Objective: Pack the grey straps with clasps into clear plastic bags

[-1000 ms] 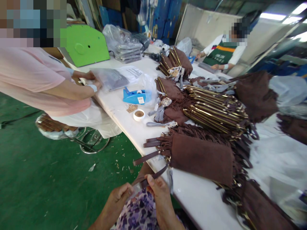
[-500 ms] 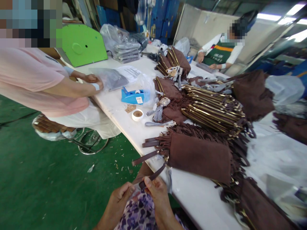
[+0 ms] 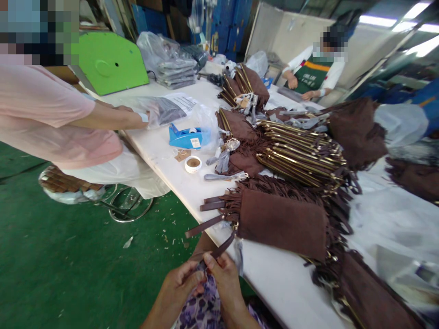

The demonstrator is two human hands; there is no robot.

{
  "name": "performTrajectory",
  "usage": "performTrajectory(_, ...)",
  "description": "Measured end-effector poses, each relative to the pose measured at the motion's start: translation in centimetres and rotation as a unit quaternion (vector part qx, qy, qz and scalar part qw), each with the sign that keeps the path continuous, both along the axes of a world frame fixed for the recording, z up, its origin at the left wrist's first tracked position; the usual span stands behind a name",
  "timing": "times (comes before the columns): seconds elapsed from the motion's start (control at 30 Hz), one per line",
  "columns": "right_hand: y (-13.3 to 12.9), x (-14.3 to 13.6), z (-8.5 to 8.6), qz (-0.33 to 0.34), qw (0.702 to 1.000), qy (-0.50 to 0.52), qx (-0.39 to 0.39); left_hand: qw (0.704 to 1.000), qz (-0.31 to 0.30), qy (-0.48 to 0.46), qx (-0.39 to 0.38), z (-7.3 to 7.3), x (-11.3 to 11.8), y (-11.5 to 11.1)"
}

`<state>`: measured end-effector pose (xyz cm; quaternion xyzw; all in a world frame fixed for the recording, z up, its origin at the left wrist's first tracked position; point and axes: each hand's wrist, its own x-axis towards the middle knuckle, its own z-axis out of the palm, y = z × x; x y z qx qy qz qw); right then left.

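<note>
"What are the hands doing?"

"The right hand (image 3: 226, 281) has its grip clamped on the brown strap (image 3: 224, 245), thumb on top, near the strap's end. The left hand (image 3: 180, 285) is just beside it, thumb and fingers drawn together at that end. I can't tell what is pinched there."

"Where does the strap lead?"

"Up over the edge of the white tabletop (image 3: 267, 262) to the fringed brown bag (image 3: 283, 224), which lies flat there. Both hands are above the purple patterned cloth (image 3: 202, 306)."

"And around the bag?"

"Behind it is a pile of gold-edged brown bags (image 3: 303, 155). To the left, near the tabletop's edge, lies a white roll (image 3: 192, 171), with a brown tag (image 3: 183, 156) and a blue tape dispenser (image 3: 187, 138) just beyond."

"Anyone else?"

"A person in a pink top (image 3: 65, 123) at the left has an arm reaching to a clear plastic package (image 3: 166, 109), near a green machine (image 3: 111, 66). Another person in a green apron (image 3: 310, 75) is at the far side."
</note>
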<state>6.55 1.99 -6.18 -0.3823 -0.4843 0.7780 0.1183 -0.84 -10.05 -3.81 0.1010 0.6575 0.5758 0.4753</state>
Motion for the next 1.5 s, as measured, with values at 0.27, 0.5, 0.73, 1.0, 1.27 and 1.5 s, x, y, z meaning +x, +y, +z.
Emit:
performTrajectory(0.27,1.5,0.5,1.3,0.071,0.993,0.04,-0.081,0.996,-0.08,0.027,0.003,-0.7,-0.7,1.4)
performTrajectory(0.5,3.6,1.0,1.7,0.013,0.999,-0.038,-0.005,0.996,-0.069,-0.035,0.04,-1.4,-0.5,1.8)
performTrajectory(0.73,2.9,0.6,2.6,-0.027,0.995,0.018,-0.095,0.985,-0.121,0.121,0.026,0.5,-0.7,1.3)
performTrajectory(1.0,2.6,0.3,3.3,-0.081,0.995,-0.004,-0.063,0.961,-0.119,0.246,-0.035,-1.1,-0.1,0.7)
performTrajectory(1.27,2.8,0.6,2.6,-0.051,0.994,-0.071,0.06,0.933,-0.128,0.334,-0.043,-1.9,1.1,1.1)
performTrajectory(1.5,3.2,0.7,2.5,-0.036,0.999,-0.028,0.01,0.981,-0.076,0.178,-0.01,-1.0,0.5,2.2)
